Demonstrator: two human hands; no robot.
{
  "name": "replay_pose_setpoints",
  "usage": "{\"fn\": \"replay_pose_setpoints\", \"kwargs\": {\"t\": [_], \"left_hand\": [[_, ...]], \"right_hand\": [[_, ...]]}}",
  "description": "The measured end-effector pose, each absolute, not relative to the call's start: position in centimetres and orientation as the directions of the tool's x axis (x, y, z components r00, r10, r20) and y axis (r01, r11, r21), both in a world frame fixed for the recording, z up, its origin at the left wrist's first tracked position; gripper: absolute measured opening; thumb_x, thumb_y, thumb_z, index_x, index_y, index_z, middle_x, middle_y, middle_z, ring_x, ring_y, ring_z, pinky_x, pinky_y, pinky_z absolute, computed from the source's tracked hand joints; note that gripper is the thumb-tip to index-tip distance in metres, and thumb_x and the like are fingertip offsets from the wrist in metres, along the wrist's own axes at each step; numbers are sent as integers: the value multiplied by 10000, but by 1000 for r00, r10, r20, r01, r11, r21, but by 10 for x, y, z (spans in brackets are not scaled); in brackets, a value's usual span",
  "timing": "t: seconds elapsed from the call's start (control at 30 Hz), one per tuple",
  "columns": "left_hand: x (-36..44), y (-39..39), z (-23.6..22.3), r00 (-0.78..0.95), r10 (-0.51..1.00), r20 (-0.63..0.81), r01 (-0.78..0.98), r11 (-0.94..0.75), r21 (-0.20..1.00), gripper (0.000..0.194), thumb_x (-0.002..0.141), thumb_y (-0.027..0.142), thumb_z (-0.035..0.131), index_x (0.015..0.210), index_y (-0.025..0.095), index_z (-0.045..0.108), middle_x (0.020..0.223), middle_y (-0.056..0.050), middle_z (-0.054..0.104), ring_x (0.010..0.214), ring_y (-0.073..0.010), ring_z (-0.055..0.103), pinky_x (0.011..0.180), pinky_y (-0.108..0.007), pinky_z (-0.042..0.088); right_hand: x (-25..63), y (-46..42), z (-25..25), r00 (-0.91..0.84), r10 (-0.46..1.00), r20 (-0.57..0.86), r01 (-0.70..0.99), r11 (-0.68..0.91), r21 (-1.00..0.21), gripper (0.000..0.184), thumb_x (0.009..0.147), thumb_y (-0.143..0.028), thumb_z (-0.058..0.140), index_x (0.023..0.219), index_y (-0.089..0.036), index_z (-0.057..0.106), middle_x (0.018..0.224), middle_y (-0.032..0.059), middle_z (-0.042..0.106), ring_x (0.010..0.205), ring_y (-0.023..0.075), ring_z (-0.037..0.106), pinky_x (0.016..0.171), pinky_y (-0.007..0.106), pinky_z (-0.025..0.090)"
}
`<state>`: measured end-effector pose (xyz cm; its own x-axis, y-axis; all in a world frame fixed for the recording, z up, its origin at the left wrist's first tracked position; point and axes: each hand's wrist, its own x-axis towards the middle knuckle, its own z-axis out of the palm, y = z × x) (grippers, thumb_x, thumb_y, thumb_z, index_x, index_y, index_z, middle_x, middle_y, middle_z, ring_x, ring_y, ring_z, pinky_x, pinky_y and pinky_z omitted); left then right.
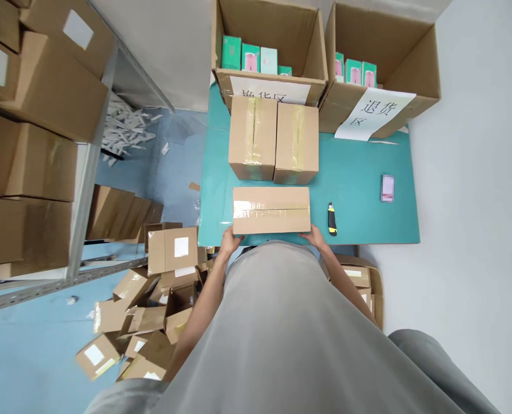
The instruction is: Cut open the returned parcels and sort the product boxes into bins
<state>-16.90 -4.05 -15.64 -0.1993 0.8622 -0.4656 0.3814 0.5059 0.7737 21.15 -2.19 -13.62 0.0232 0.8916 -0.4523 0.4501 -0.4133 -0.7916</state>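
Observation:
A taped cardboard box (pixel 271 209) lies at the near edge of the teal table (pixel 359 195). My left hand (pixel 230 240) grips its near left corner and my right hand (pixel 312 234) holds its near right corner, fingers closed against the box sides. Two more sealed boxes (pixel 273 138) stand side by side just behind it. A black and yellow utility knife (pixel 332 219) lies on the table right of my right hand.
Two large open cartons (pixel 273 34) (pixel 385 52) with small green and pink packages and paper signs stand at the back. A phone (pixel 387 188) lies at the right. Opened boxes (pixel 152 299) litter the floor at left, beside a metal shelf (pixel 35 132) of cartons.

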Motion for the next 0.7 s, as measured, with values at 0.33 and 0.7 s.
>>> {"fn": "replay_pose_setpoints", "kwargs": {"t": [0.33,0.7], "left_hand": [[-185,-36,-114,-162,885,-437,136,458,878,607,725,547,891,1254,251,865,1729,-110,583,1637,-388,510,1359,-511,429],[-181,-48,-114,-215,873,-438,346,487,802,424,967,616,791,1060,221,913,1682,-157,625,1634,-412,515,1357,-569,433]], "right_hand": [[226,-35,-108,34,881,-472,410,-443,-797,543,700,-655,922,1013,-211,904,1291,143,838,1199,366,779,1081,485,650],[238,-21,-108,80,900,-428,456,-415,-788,616,878,-807,753,1073,-248,924,1295,134,828,1334,365,709,1189,499,573]]}}
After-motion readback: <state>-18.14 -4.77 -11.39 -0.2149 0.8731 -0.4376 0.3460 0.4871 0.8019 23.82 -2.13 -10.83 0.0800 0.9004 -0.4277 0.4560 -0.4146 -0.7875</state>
